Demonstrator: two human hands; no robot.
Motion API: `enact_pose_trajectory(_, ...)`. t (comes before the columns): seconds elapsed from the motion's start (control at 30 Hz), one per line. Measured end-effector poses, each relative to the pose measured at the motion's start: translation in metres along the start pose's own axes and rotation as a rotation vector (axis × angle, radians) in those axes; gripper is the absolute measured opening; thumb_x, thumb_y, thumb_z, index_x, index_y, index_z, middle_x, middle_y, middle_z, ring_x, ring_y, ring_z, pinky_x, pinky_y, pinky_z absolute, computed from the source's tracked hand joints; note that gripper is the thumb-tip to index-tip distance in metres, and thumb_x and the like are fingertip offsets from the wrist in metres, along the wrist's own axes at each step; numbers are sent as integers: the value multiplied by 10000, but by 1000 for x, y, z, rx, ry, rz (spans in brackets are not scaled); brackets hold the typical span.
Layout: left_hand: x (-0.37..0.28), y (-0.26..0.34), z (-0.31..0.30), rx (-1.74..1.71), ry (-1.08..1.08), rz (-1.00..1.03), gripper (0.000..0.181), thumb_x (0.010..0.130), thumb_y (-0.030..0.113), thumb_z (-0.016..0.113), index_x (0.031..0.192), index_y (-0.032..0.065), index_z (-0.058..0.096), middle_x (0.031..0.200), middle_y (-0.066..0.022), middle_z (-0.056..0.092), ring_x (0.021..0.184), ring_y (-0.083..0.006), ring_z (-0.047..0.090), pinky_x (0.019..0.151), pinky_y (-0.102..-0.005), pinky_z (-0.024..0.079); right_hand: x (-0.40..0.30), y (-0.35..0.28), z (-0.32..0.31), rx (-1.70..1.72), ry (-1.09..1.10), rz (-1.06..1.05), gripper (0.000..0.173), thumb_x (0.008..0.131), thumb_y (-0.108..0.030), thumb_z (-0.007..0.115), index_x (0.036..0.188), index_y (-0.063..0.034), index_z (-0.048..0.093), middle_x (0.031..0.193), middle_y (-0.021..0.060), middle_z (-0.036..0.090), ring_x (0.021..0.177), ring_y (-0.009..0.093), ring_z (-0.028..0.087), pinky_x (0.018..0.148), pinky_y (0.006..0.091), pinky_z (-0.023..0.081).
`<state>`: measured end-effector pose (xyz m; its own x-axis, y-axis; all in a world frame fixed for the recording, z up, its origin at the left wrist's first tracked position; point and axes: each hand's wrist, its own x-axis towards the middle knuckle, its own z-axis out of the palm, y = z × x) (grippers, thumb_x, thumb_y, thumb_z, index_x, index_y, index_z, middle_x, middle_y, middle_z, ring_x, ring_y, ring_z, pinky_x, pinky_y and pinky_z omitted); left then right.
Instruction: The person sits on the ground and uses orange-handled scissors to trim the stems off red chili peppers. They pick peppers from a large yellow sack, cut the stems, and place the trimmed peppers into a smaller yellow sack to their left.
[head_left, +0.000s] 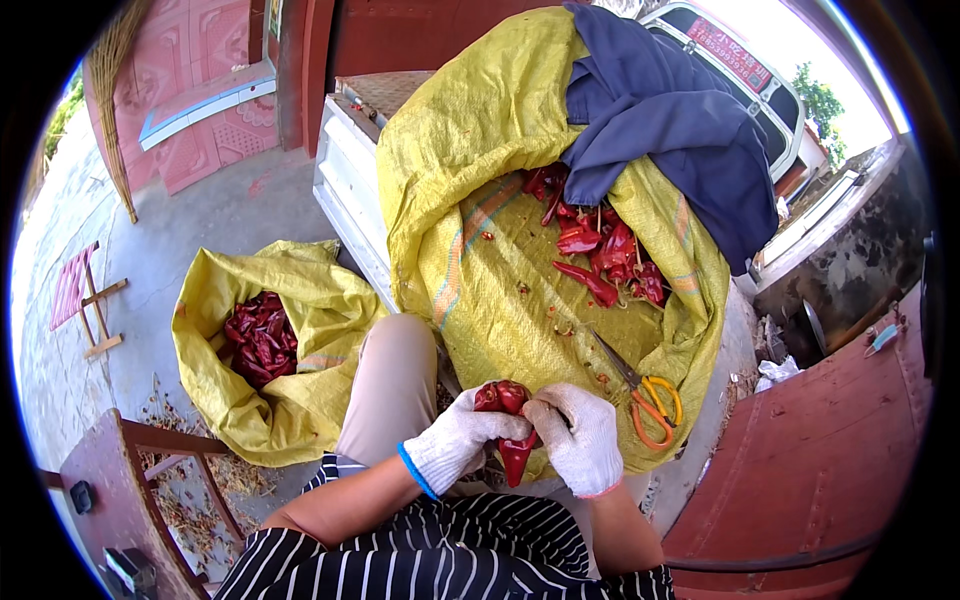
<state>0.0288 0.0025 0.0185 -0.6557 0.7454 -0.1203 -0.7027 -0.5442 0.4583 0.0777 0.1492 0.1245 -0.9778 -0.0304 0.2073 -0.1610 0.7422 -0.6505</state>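
White knitted gloves cover both my hands. Several glossy red chili peppers (516, 450) are gathered in my left hand (457, 442), just in front of my lap. The closed thumb and fingers of my right hand (579, 435) grip at the same peppers from the right; what lies between its fingertips is hidden. Beyond my hands spreads the open mouth of a large yellow woven sack (487, 300), with a heap of red peppers (611, 247) deeper inside. Scissors (646, 401) with orange and yellow handles lie on its near flap, right of my right hand.
A smaller yellow sack (322, 412) by my left knee holds dark red peppers (261, 337). Blue cloth (660, 112) drapes the large sack, beside a white cart side (345, 172). A wooden chair (120, 465) stands at left, a folding stool (86, 300) farther off. Plant debris (195, 495) litters the floor.
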Motion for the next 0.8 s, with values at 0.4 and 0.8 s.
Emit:
enact_pose_trajectory(0.4,6,-4,0,17,123,71,282,776,-83,710,1034,-1,630,933,-105,688,870,-235,681,867,-370,559,-4,26,30,1203,140,578,95,961,-152,613,918,-74,581,690,-45,473,530,41,422,435,210,360)
enact_pose_trajectory(0.8,8,34,-6,-98,-163,57,221,789,3,690,981,29,582,824,-73,599,742,-225,590,812,-425,518,13,36,-1,813,134,502,127,964,-140,584,1030,-35,614,700,2,525,529,78,467,473,235,380)
